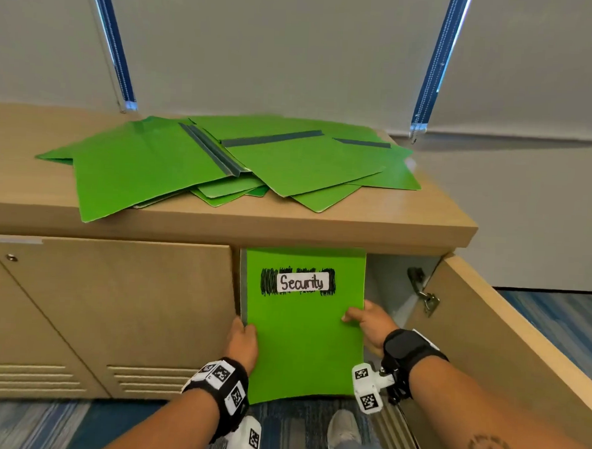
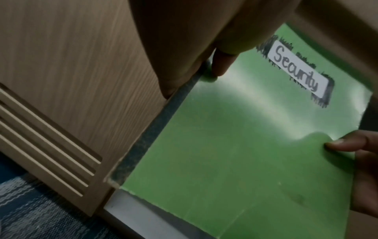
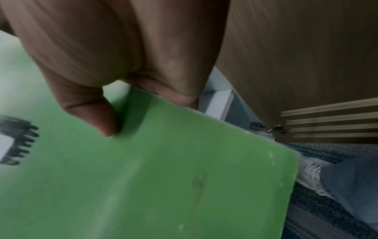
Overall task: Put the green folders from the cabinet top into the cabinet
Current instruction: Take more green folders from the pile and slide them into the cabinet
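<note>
A green folder (image 1: 302, 331) labelled "Security" stands upright in the cabinet's open right compartment (image 1: 387, 287), its top under the cabinet top. My left hand (image 1: 244, 341) grips its grey-taped left spine edge, thumb on the front. My right hand (image 1: 368, 326) pinches the right edge, thumb on the cover. The left wrist view shows the folder (image 2: 245, 145) with both thumbs on it. In the right wrist view my right thumb presses the folder (image 3: 163, 177). Several more green folders (image 1: 222, 158) lie in a loose heap on the cabinet top (image 1: 32, 190).
The right cabinet door (image 1: 508, 342) stands swung open beside my right arm, hinge (image 1: 428, 300) showing. The left cabinet door (image 1: 111, 310) is closed. My shoe (image 1: 344, 429) is on the blue carpet just below the folder. Grey blinds hang behind the cabinet.
</note>
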The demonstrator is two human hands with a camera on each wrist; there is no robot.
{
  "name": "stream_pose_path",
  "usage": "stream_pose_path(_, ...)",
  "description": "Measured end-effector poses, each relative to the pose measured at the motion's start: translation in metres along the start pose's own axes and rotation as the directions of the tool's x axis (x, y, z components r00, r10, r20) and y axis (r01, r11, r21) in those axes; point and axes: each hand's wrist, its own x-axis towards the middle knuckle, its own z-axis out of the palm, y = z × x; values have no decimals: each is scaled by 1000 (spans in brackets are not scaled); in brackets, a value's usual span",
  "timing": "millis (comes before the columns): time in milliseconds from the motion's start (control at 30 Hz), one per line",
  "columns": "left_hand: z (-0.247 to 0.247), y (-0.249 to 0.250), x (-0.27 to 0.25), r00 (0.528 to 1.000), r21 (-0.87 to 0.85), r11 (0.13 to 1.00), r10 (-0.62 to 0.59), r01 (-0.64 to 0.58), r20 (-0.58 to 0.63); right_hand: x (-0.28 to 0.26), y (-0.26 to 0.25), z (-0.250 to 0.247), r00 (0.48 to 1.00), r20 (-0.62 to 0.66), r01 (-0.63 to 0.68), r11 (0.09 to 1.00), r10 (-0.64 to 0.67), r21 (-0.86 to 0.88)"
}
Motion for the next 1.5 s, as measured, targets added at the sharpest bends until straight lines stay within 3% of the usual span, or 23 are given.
stream_pose_path(133,25,-24,33,999,82,997,3,-6,36,36,31,-12,998,-13,-54,999,54,-7)
stream_pose_path(300,48,-17,66,999,58,998,40,-40,10,84,45,-18,976,-216,-23,996,4,-83)
stream_pose_path(400,53,-25,68,974,264,945,151,-192,167,114,43,-17,949,-313,-17,987,-34,-158)
stream_pose_path(467,53,-37,63,919,496,783,247,-376,307,134,43,-17,945,-315,8,973,-82,-229)
stream_pose_path(533,53,-53,66,872,705,514,277,-489,402,154,46,-17,948,-296,37,964,-118,-265)
stream_pose_path(600,52,-62,78,830,781,288,266,-554,491,176,48,-17,944,-316,23,974,-94,-223)
stream_pose_path(667,52,-66,92,794,777,175,201,-605,573,193,49,-15,939,-335,-20,956,-82,-291)
stream_pose_path(767,56,-67,107,787,761,213,75,-613,613,208,52,-7,955,-281,-24,917,-97,-399)
stream_pose_path(1033,60,-68,134,790,764,241,18,-598,613,221,56,27,990,-121,-23,749,-76,-662)
stream_pose_path(1200,58,-70,139,805,775,246,37,-582,592,222,61,41,992,-113,-59,563,-61,-824)
stream_pose_path(1400,61,-65,138,820,795,227,35,-563,571,220,65,46,991,-126,-90,504,-37,-859)
stream_pose_path(1500,61,-63,139,827,784,276,80,-555,557,218,64,44,994,-94,-55,468,-60,-882)
